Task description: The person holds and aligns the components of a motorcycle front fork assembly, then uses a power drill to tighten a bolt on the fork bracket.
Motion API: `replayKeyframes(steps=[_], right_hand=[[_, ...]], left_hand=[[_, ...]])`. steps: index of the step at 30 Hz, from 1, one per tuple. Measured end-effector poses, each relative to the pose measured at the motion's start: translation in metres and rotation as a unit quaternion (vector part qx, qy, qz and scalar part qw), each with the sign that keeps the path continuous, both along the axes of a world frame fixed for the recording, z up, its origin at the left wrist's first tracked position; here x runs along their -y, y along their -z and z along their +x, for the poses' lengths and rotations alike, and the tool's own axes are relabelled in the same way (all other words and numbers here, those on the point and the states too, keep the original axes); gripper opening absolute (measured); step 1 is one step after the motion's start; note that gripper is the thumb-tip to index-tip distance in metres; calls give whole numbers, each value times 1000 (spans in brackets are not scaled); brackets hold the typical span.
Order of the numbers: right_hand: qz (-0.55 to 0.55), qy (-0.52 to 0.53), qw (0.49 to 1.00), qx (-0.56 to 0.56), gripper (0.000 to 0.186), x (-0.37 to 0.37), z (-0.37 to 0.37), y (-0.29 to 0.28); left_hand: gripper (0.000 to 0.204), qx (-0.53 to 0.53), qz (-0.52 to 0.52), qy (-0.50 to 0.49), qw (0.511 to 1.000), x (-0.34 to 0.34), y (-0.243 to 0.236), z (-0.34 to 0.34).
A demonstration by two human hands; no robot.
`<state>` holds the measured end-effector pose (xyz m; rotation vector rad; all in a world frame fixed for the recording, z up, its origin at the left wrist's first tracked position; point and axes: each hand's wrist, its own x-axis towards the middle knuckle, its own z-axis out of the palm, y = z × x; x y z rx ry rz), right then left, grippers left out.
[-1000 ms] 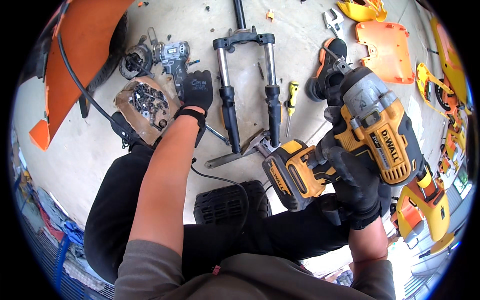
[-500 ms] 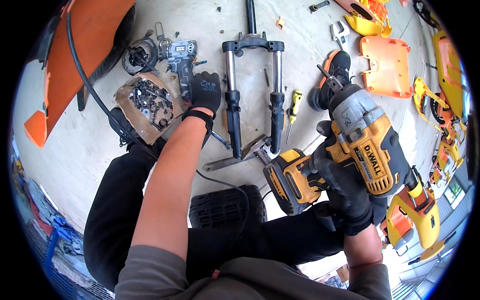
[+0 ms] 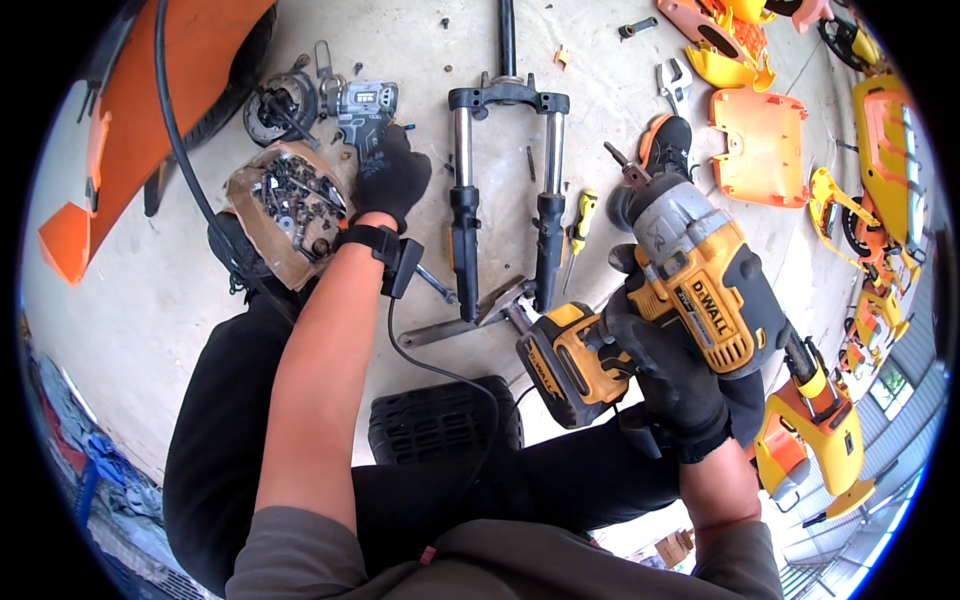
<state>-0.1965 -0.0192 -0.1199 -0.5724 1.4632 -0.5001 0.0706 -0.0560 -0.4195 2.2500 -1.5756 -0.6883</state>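
My right hand (image 3: 665,375) in a black glove grips a large yellow and black cordless impact wrench (image 3: 705,300), its anvil pointing away from me. My left hand (image 3: 393,175), also gloved, has curled fingers at the handle of a smaller grey power tool (image 3: 365,105) on the floor; what they hold is hidden. Left of it are a cardboard box of bolts and small parts (image 3: 298,205) and a round hub part (image 3: 280,105). A front fork (image 3: 508,98) lies centred, with a yellow screwdriver (image 3: 582,220) beside it and a long metal bar (image 3: 435,330) at its lower ends.
An orange body panel (image 3: 150,130) with a cable fills the left. A black mat-like part (image 3: 440,415) lies before my knees. An adjustable wrench (image 3: 673,80), a light orange panel (image 3: 757,150) and several yellow scooter parts (image 3: 880,170) are at the right, near my shoe (image 3: 668,145).
The impact wrench in my right hand has shifted left and is held at a slightly different angle. My left hand has stayed by the grey tool, shifting slightly. The view has moved a little.
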Motion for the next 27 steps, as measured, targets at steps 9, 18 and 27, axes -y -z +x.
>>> replayKeyframes(steps=[9,18,27], right_hand=[[23,-8,1000,-8,53,1,6,4],[-27,-47,999,-6,31,3,3,16],[-8,-52,999,7,32,4,2,16]], left_hand=[[25,-833,84,-154,525,17,-78,-41],[29,-880,79,-99,459,16,-117,-82],[28,-872,76,-43,482,22,-120,-73]])
